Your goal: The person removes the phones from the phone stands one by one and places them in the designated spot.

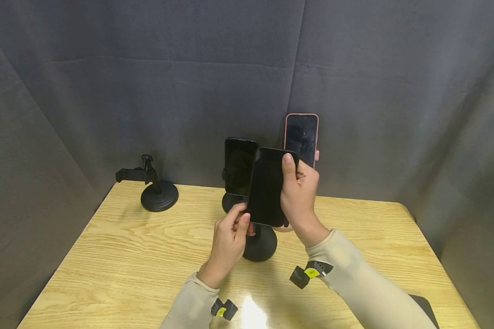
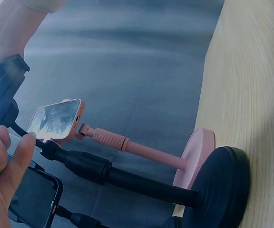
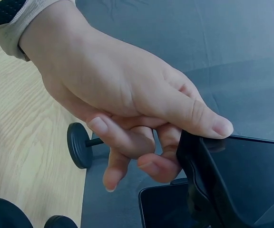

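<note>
From the head view, the right hand (image 1: 298, 192) grips a black phone (image 1: 268, 186) upright above the worktop (image 1: 119, 256), thumb laid on its screen, fingers curled behind. The left hand (image 1: 229, 237) pinches the phone's lower corner, over a black stand (image 1: 260, 243). A second black phone (image 1: 239, 167) and a pink-cased phone (image 1: 301, 137) stand behind; an empty stand (image 1: 156, 189) sits far left.

Left wrist view: the left hand's fingers (image 2: 6, 164) are loosely bent beside the stand's stem (image 2: 127, 180).

Right wrist view: the thumb (image 3: 199, 118) presses the phone's top edge (image 3: 208, 166), fingers curled underneath.
</note>
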`<state>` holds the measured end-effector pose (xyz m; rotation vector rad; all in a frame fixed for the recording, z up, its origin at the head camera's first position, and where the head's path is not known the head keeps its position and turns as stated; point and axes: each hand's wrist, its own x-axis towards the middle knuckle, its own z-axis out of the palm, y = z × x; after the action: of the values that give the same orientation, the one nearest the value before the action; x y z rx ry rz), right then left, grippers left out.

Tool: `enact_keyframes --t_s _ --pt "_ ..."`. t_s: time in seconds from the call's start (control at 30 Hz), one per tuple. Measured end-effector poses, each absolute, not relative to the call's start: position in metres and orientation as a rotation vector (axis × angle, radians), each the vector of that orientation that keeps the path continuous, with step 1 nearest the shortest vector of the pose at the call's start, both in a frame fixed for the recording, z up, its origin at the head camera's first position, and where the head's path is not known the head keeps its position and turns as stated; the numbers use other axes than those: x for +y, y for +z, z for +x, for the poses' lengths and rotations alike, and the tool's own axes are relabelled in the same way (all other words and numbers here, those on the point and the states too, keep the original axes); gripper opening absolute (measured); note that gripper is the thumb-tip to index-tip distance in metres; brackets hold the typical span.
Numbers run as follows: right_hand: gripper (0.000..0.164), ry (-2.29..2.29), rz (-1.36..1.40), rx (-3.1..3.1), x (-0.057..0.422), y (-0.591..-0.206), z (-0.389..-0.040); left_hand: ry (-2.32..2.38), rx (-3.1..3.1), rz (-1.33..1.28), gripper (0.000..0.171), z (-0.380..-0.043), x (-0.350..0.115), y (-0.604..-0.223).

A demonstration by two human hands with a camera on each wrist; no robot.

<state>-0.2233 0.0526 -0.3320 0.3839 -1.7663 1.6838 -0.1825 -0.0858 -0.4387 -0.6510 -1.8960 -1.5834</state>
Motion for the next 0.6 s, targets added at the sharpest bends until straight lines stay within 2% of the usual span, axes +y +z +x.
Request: enact_keyframes --t_s 0.6 --pt "0.062 1.782 0.344 -1.667 0.0525 -0.3342 -0.221 -1.642 -1.888 -0.645 0.016 -0.1825 -0.0849 -0.4385"
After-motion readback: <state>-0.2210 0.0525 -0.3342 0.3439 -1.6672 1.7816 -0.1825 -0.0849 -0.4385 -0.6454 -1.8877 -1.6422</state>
